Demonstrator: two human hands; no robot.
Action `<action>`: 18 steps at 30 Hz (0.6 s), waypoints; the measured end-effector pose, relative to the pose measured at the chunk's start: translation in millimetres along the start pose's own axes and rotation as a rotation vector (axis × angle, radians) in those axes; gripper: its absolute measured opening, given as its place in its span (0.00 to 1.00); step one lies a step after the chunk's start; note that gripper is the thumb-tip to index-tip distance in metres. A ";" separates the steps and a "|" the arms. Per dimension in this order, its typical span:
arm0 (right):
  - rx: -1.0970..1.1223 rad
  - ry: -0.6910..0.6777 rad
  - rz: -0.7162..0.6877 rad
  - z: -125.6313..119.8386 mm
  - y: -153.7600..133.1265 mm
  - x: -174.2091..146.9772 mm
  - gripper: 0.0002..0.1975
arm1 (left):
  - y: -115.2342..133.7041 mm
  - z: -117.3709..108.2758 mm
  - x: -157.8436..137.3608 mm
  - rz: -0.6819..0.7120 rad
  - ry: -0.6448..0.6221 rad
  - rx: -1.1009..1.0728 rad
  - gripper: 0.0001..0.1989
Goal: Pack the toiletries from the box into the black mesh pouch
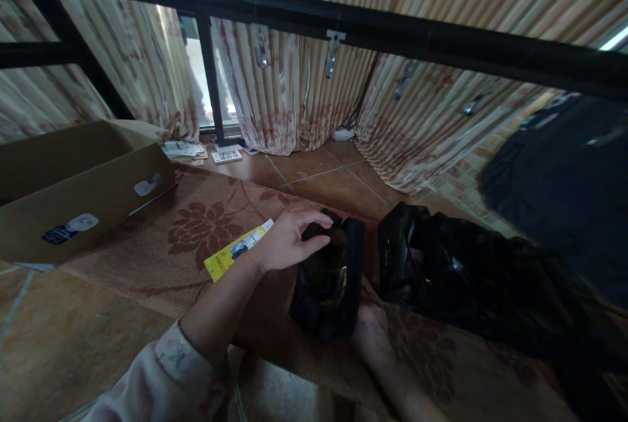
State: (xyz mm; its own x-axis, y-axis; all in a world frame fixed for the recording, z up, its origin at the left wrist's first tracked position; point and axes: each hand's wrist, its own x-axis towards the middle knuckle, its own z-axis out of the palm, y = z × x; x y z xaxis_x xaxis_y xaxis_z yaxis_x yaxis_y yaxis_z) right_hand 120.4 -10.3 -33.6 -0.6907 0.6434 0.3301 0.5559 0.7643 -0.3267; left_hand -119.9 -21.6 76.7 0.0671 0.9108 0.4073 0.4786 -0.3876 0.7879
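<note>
A black open-topped case [356, 278], perhaps a pouch, stands over the patterned cloth in front of me. Something with a shiny edge shows dimly inside it, too dark to name. My right hand [373, 330] grips the case from its lower right side; most of those fingers are hidden behind it. At the case's upper left rim is my left hand [292, 239], its thumb and fingers stretched out and apart. Whether they touch the rim is unclear. A yellow printed card [223, 263] lies on the cloth, partly under my left wrist.
A cardboard box [112, 196] stands open at the left. A crumpled black bag [456, 271] lies to the right on the cloth [206, 226]. A dark metal rail [294, 10] crosses above, with curtains [314, 95] behind. Papers [184, 149] lie on the tiled floor.
</note>
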 end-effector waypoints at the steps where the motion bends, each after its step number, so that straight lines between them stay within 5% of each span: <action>1: 0.005 0.004 -0.005 0.2 0.2 0.0 0.22 | -1.8 0.6 0.4 -0.017 0.047 -0.007 0.12; 7: 0.028 0.028 0.019 1.0 -0.2 -0.9 0.23 | -21.4 -8.1 0.1 -0.220 0.195 0.158 0.13; 13: 0.028 0.005 0.032 0.9 -1.0 -3.1 0.22 | -47.7 -41.0 -14.2 -0.534 0.011 0.684 0.10; 18: 0.015 -0.002 0.057 0.0 -2.5 -2.1 0.20 | -53.6 -55.2 -24.9 -0.703 -0.147 0.786 0.09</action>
State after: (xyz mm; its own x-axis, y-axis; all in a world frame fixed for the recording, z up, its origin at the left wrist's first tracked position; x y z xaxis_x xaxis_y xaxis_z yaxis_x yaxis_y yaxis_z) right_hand 120.5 -13.6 -33.5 -0.6588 0.6860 0.3087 0.5876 0.7255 -0.3582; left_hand -195.5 -31.3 49.8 -0.3647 0.9228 -0.1245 0.8781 0.3853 0.2836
